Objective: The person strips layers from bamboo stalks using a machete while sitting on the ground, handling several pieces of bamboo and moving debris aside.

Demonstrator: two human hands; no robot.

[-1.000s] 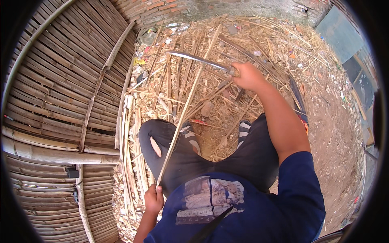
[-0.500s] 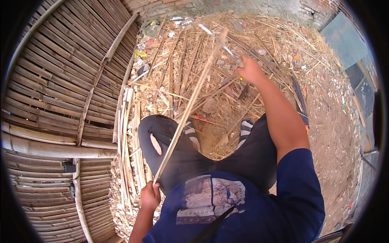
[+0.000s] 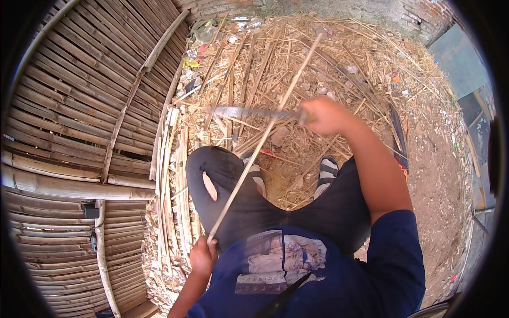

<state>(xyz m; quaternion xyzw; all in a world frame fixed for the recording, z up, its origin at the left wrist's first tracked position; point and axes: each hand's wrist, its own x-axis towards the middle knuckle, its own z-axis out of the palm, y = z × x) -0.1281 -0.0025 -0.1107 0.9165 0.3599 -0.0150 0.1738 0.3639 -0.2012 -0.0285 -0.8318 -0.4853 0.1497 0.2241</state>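
My left hand is closed round the near end of a long, thin bamboo strip, low beside my left thigh. The strip slants away up to the right, over my leg and past my feet. In my closed right hand is the handle of a machete, its long blade pointing left. The blade lies across the strip's upper half; whether the two touch I cannot tell. Motion blurs the blade's tip.
Split bamboo strips lie in a pile along my left side, below a bamboo slat wall. Shavings and more strips litter the ground ahead. A brick wall stands beyond, with grey panels at far right.
My right hand has come nearer and swung the machete's blade from pointing up and away to level and leftward across the strip. The strip's far end has shifted right.
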